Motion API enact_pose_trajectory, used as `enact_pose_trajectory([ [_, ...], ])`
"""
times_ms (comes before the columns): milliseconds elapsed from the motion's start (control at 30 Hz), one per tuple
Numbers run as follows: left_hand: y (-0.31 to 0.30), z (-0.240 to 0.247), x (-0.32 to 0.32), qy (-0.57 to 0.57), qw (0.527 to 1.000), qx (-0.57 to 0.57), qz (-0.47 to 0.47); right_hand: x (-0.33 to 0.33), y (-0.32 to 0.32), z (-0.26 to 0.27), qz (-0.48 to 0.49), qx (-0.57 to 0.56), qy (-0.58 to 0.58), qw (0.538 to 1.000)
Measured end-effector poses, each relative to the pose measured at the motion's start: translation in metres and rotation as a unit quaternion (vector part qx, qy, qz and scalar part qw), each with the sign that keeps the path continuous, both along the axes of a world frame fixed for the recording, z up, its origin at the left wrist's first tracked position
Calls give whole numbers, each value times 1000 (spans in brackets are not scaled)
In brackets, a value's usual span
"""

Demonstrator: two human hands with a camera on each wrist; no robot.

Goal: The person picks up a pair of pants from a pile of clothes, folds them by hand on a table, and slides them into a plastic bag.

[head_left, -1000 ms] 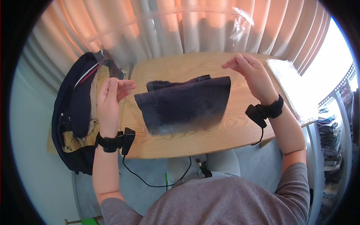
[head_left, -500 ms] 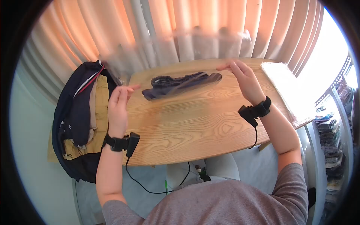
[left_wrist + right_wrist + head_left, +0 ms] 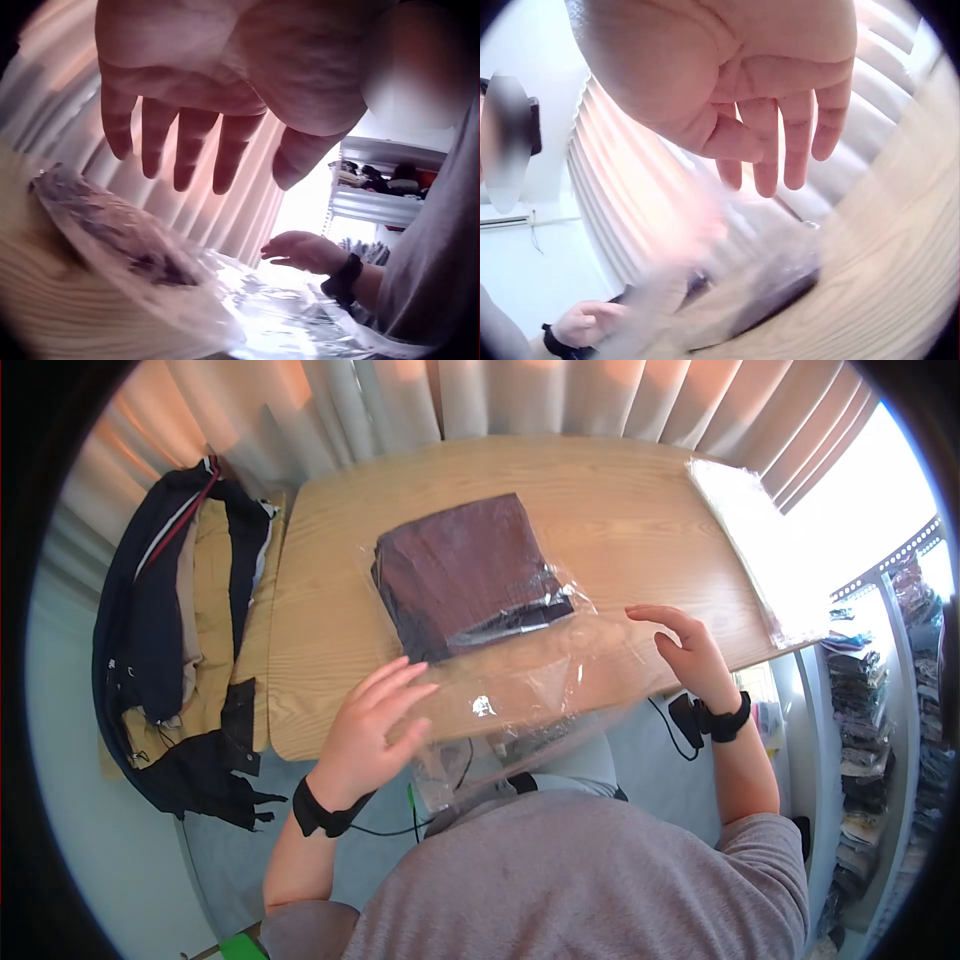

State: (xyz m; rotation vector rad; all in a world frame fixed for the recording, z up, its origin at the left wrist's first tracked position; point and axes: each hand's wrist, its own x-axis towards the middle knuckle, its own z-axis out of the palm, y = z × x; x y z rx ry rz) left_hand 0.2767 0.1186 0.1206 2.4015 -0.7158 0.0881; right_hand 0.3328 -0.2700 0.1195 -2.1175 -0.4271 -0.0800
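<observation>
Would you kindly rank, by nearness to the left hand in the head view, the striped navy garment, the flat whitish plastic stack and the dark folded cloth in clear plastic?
1. Dark folded cloth, just ahead
2. Striped navy garment, left side
3. Whitish plastic stack, far right

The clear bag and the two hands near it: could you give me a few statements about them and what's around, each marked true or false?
1. The bag holds folded cloth. True.
2. The cloth is bright yellow. False: it is dark.
3. Neither the left hand nor the right hand makes a fist. True.
4. Navy clothing lies left of the table. True.
5. The table is black. False: it is light brown, with wood grain.
</observation>
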Motion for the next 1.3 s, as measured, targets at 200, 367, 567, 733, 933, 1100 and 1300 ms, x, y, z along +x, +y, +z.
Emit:
enact_pose_trajectory([
  [200,-61,8,-15,-57,985,140,-81,-52,34,14,140,-15,53,989],
  [367,-71,-10,-20,-82,964,237,-86,-65,55,-3,261,-13,53,964],
  [567,-69,-25,-23,-151,955,246,-66,-72,70,-16,343,-49,76,935],
  [733,-61,-19,-21,-180,973,140,36,-77,69,-23,387,-129,58,911],
  [933,-60,-10,-25,-109,988,87,66,-72,84,-29,340,-94,19,936],
  [1100,-77,-3,-24,-192,981,-6,39,-15,120,-65,7,-181,-207,962],
  [1300,-92,-8,-23,-211,976,-59,5,59,138,-68,-173,-155,-35,972],
])
